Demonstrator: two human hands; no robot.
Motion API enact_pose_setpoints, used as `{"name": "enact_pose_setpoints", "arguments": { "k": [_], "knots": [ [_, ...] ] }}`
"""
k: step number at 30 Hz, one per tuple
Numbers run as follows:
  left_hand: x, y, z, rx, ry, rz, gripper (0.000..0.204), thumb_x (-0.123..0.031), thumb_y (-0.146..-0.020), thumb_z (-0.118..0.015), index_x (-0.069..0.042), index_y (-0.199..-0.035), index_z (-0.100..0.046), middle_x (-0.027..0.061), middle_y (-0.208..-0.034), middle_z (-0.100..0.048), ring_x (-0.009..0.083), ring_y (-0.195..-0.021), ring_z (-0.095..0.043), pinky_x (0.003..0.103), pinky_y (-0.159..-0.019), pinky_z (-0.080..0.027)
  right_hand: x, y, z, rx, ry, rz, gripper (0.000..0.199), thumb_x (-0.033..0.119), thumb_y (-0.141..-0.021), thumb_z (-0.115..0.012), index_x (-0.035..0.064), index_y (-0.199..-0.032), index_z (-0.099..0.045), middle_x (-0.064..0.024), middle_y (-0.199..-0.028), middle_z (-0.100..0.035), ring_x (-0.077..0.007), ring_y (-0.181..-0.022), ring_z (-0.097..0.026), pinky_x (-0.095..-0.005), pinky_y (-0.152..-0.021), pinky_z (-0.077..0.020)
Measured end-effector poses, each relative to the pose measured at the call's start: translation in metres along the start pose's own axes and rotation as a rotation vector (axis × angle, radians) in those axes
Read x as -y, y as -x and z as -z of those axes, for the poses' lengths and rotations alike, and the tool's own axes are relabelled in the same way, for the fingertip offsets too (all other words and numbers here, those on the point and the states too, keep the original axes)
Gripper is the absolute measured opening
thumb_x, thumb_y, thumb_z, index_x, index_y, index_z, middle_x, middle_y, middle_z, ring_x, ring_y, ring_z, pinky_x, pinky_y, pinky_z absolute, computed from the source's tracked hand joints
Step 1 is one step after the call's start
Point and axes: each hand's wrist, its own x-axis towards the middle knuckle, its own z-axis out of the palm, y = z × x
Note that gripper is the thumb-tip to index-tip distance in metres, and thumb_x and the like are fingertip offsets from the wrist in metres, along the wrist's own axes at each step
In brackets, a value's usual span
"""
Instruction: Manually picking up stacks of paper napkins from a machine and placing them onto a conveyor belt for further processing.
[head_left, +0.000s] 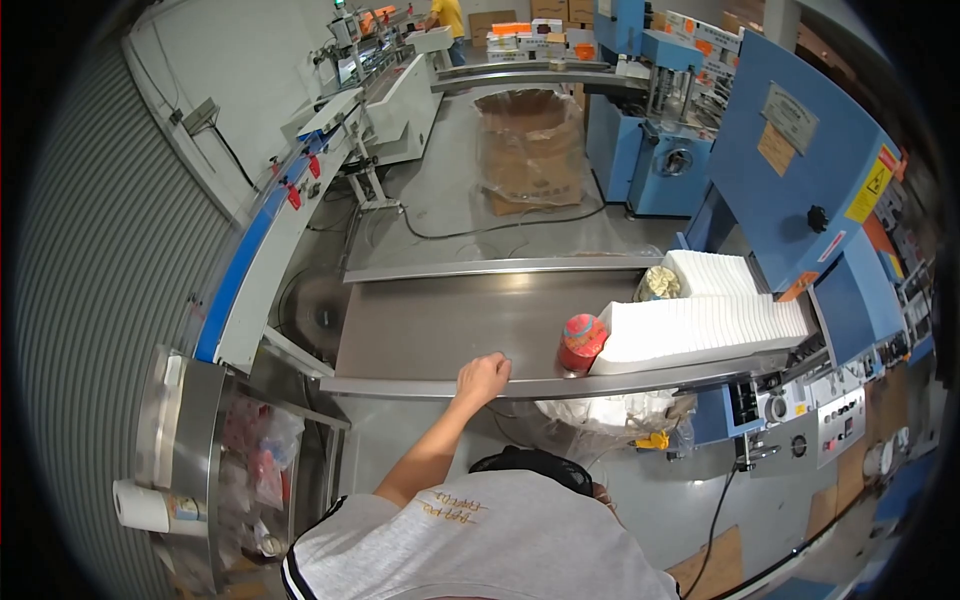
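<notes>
Tabletop (450, 320), near edge: we hold our left hand (484, 378) curled narrow, left of red package (580, 345); right hand's state we cannot tell.

Your left hand (483, 378) conceals its palm, your right hand is out of sight; edges crop a worker (449, 17) at twelve o'clock, your shirt (480, 540) at six.

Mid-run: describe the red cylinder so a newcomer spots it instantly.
Find the long metal tray across the middle. On its right side lie two ridged white stacks; the red cylinder sits at the left end of the nearer one. Its red colour separates it from the pale gold cylinder beside the farther stack.
</notes>
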Motion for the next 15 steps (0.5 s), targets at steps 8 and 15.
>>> {"name": "enact_pose_setpoints", "arguments": {
  "k": [8, 15],
  "knots": [
    [0.0, 0.0, 0.0, -0.012, 0.003, -0.006, 0.028, -0.033, -0.089, -0.052, -0.012, -0.08, -0.069, 0.0124, -0.072, -0.067, 0.0353, -0.075, -0.064, 0.044, -0.07, -0.051, -0.003, -0.002, -0.007, 0.004, 0.008, 0.009, 0.035, 0.04, -0.082, -0.051, 0.0122, -0.089, -0.07, -0.0152, -0.097, -0.068, -0.0322, -0.093, -0.066, -0.0419, -0.081, -0.0529],
    [0.001, 0.0, -0.002, -0.02, 0.005, -0.012, 0.027, -0.032, -0.089, -0.053, -0.013, -0.08, -0.069, 0.0117, -0.072, -0.067, 0.0346, -0.075, -0.065, 0.044, -0.07, -0.051, -0.018, -0.013, -0.023, -0.001, 0.017, 0.015, 0.035, 0.04, -0.082, -0.051, 0.0123, -0.089, -0.07, -0.0148, -0.097, -0.069, -0.0319, -0.093, -0.066, -0.0417, -0.081, -0.0531]
  ]
}}
